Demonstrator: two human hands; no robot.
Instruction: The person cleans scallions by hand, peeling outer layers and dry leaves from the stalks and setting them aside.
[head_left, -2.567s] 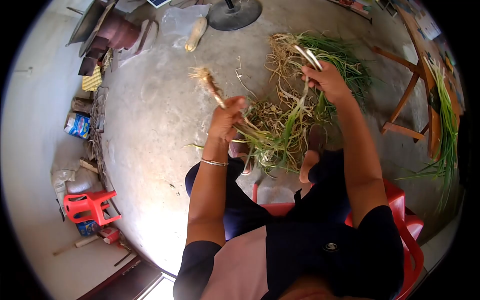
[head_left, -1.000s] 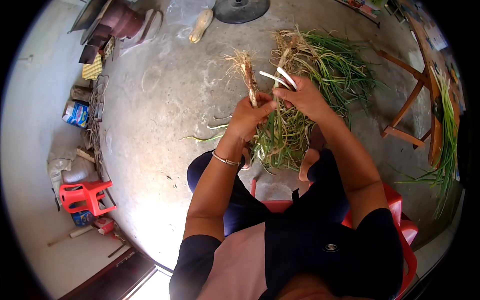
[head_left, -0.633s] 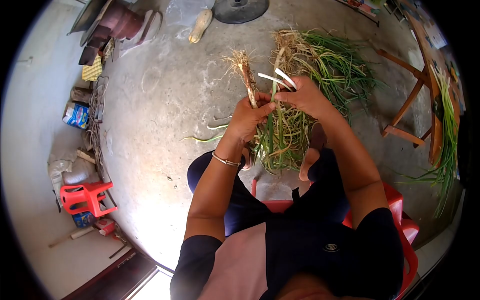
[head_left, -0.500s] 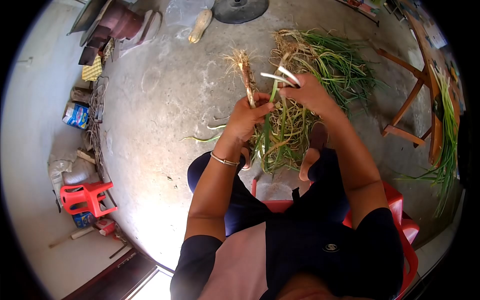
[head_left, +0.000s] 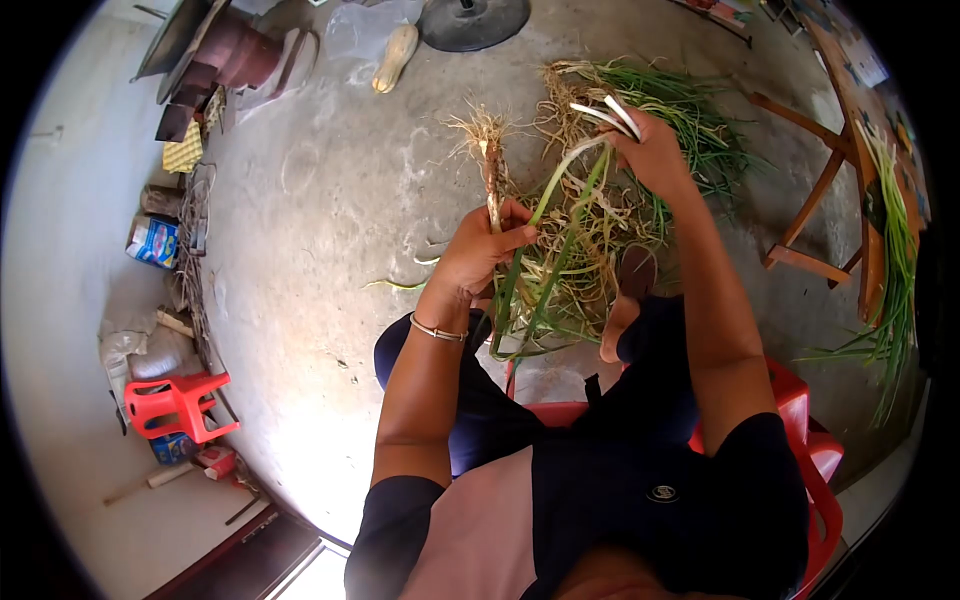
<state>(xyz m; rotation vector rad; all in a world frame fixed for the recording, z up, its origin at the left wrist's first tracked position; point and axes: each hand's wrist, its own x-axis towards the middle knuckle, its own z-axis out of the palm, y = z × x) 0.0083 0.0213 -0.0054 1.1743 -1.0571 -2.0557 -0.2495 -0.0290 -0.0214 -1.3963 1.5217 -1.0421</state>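
Green onions with brown, shaggy roots (head_left: 492, 175) stand up out of my left hand (head_left: 475, 248), whose fingers are wrapped round their lower stalks. My right hand (head_left: 653, 158) is closed on green onions with clean white stem ends (head_left: 622, 116), up and to the right. From the right hand, long green leaves (head_left: 556, 186) slope down past my left thumb. Whether the left fingers also grip these leaves I cannot tell. Beneath both hands lies a heap of yellowish peelings and leaves (head_left: 598, 235). Behind it, unpeeled green onions (head_left: 690, 105) spread over the floor.
On the right, a wooden stand (head_left: 815, 215) has more green onions (head_left: 892, 230) hanging over its edge. A squash (head_left: 396, 58) and a round black base (head_left: 474, 22) are at the far side. A red plastic stool (head_left: 178, 405) sits left by the wall.
My right hand has moved up and right with the white-stemmed green onions, drawing their leaves out across the heap. My left hand has dropped slightly, still holding the rooted ones.
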